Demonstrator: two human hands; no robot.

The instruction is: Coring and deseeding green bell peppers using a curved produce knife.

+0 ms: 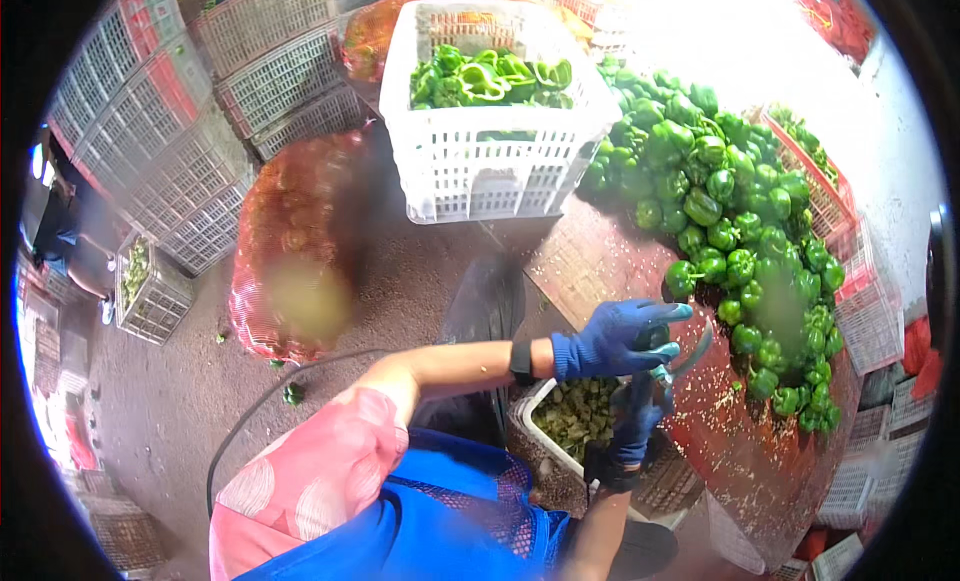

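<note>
My left hand (611, 341), in a blue glove, holds a dark green bell pepper (652, 338), partly hidden by the fingers. Just below it, my gloved right hand (639, 419) grips a knife with a curved blade (696, 353), which points up beside the left fingertips. To the right, a large heap of green bell peppers (720, 198) lies on a reddish tabletop (720, 438) scattered with seeds. Cut green peppers (484, 78) fill part of a white plastic crate (495, 161) ahead. Below my hands stands a white-rimmed container (536, 408) with pale green pepper scraps.
A full red mesh sack (277, 243) stands on the floor left of the white crate. Stacked plastic crates (277, 93) rise behind it. A crate of pale produce (154, 303) and part of another person (82, 251) are at far left. A dark hose or cable (247, 423) curves across the floor.
</note>
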